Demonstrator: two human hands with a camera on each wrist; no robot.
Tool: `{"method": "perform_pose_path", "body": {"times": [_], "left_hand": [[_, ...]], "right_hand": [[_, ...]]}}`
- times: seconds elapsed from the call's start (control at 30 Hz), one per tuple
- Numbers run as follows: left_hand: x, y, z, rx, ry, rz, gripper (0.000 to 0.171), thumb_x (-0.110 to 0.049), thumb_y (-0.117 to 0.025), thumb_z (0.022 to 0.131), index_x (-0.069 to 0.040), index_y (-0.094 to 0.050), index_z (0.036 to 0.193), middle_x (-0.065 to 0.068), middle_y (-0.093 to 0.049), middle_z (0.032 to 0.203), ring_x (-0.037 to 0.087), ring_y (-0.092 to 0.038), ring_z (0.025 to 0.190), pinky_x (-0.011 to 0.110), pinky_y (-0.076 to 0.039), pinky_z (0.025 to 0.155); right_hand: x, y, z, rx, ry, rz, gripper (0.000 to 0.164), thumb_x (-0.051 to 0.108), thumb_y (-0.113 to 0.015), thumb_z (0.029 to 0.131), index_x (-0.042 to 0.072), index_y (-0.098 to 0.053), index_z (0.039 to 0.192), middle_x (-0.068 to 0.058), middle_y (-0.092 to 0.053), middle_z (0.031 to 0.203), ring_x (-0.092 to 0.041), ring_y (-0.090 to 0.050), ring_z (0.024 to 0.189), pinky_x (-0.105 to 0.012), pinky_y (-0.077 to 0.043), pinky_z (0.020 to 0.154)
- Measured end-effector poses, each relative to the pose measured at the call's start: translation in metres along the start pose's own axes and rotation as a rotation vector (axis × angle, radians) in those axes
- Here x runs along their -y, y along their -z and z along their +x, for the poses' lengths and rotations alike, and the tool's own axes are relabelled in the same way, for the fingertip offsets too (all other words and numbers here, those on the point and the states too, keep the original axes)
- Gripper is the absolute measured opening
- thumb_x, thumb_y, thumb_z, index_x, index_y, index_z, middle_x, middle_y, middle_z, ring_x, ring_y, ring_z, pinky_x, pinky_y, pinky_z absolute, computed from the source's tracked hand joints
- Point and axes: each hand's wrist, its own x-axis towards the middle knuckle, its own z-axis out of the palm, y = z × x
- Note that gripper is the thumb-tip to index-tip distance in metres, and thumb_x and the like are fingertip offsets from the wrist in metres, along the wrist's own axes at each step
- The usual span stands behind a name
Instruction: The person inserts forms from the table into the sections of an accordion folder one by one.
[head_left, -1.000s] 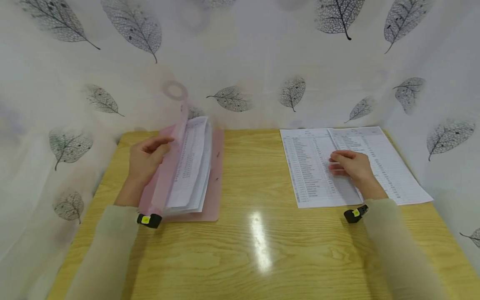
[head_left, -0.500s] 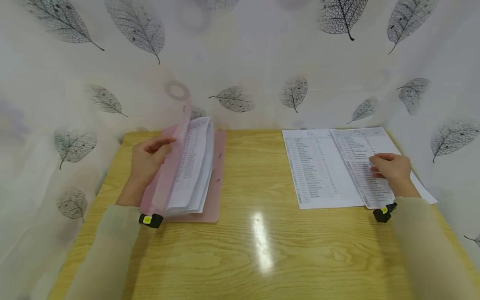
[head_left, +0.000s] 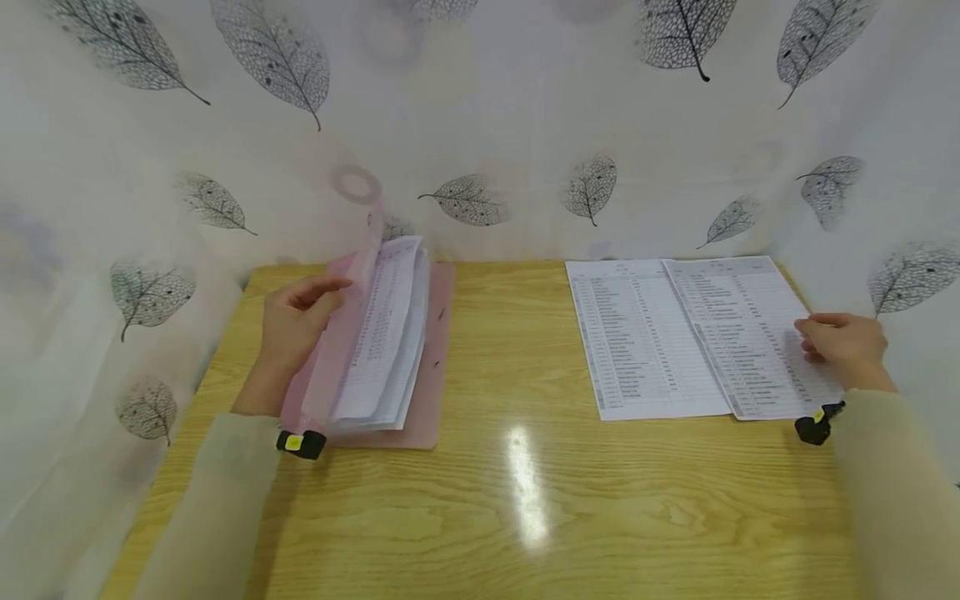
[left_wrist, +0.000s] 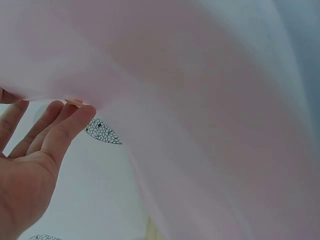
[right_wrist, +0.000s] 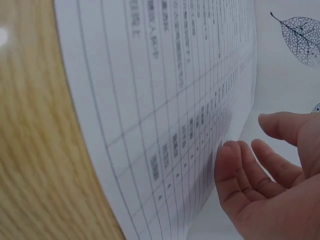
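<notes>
Pink folder [head_left: 339, 342] in left grip [head_left: 296, 323], right grip [head_left: 843, 340] by paper [head_left: 731, 333]

Right of the left grip [head_left: 296, 327] stands the folder's raised cover [head_left: 327, 375], its edge at the fingertips. Beyond that cover, farther right of the grip, papers [head_left: 378, 333] lie in the folder [head_left: 427, 425], whose base shows past their right side. Well right of this grip, on the same surface [head_left: 630, 500], two sheets lie side by side: the right sheet [head_left: 750, 333] has its right edge at the right grip [head_left: 843, 340], the left sheet [head_left: 630, 350] farther left. The backdrop [head_left: 510, 100] stands behind both grips.
</notes>
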Motion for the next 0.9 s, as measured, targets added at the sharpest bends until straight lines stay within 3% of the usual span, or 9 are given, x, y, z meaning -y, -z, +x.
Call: {"method": "perform_pose_path", "body": {"times": [0.13,0.23,0.33,0.4,0.63,0.9], "left_hand": [[0.001,0.001,0.000,0.001,-0.002,0.005,0.025,-0.009,-0.068,0.098,0.005,-0.076,0.116,-0.032,-0.069,0.087,-0.004,-0.055,0.070,0.013,-0.044,0.060],[0.002,0.002,0.000,0.006,-0.004,0.008,0.024,-0.009,-0.068,0.098,0.005,-0.077,0.116,-0.031,-0.069,0.087,-0.003,-0.054,0.068,0.014,-0.043,0.059],[0.002,0.002,0.000,0.011,-0.009,0.010,0.024,-0.008,-0.067,0.098,0.005,-0.077,0.116,-0.031,-0.069,0.086,-0.003,-0.054,0.067,0.014,-0.043,0.059],[0.002,0.002,0.001,0.012,-0.012,0.011,0.024,-0.008,-0.067,0.098,0.005,-0.077,0.116,-0.031,-0.069,0.086,-0.003,-0.054,0.068,0.014,-0.043,0.059],[0.002,0.001,0.000,0.016,-0.001,0.015,0.025,-0.009,-0.067,0.098,0.004,-0.077,0.117,-0.032,-0.069,0.088,-0.003,-0.055,0.071,0.014,-0.043,0.060],[0.004,-0.001,0.001,0.015,-0.025,-0.011,0.023,-0.006,-0.067,0.097,0.006,-0.077,0.115,-0.031,-0.070,0.088,-0.004,-0.055,0.071,0.013,-0.043,0.060]], "right_hand": [[-0.004,0.007,0.002,-0.039,0.055,-0.135,0.070,0.040,-0.053,0.104,-0.011,-0.044,0.151,0.007,-0.063,0.072,-0.002,-0.061,0.065,-0.026,-0.053,0.059],[-0.010,0.007,0.002,-0.059,0.096,-0.210,0.068,0.038,-0.052,0.105,-0.014,-0.045,0.148,-0.026,-0.067,0.104,-0.031,-0.066,0.093,-0.041,-0.054,0.074],[-0.017,0.004,0.001,-0.057,0.132,-0.265,0.069,0.037,-0.053,0.104,-0.018,-0.044,0.145,-0.045,-0.048,0.136,-0.055,-0.050,0.118,-0.058,-0.047,0.089],[-0.021,0.003,0.000,-0.048,0.144,-0.282,0.070,0.037,-0.055,0.104,-0.020,-0.044,0.143,-0.046,-0.046,0.140,-0.059,-0.047,0.124,-0.065,-0.043,0.096],[-0.020,-0.002,-0.005,-0.111,0.142,-0.319,0.067,0.032,-0.057,0.102,-0.022,-0.045,0.140,-0.045,-0.049,0.138,-0.059,-0.043,0.127,-0.065,-0.040,0.100],[-0.014,0.000,-0.014,-0.094,0.028,-0.327,0.070,0.036,-0.056,0.102,-0.026,-0.047,0.133,-0.049,-0.040,0.134,-0.062,-0.039,0.121,-0.066,-0.040,0.100]]}}
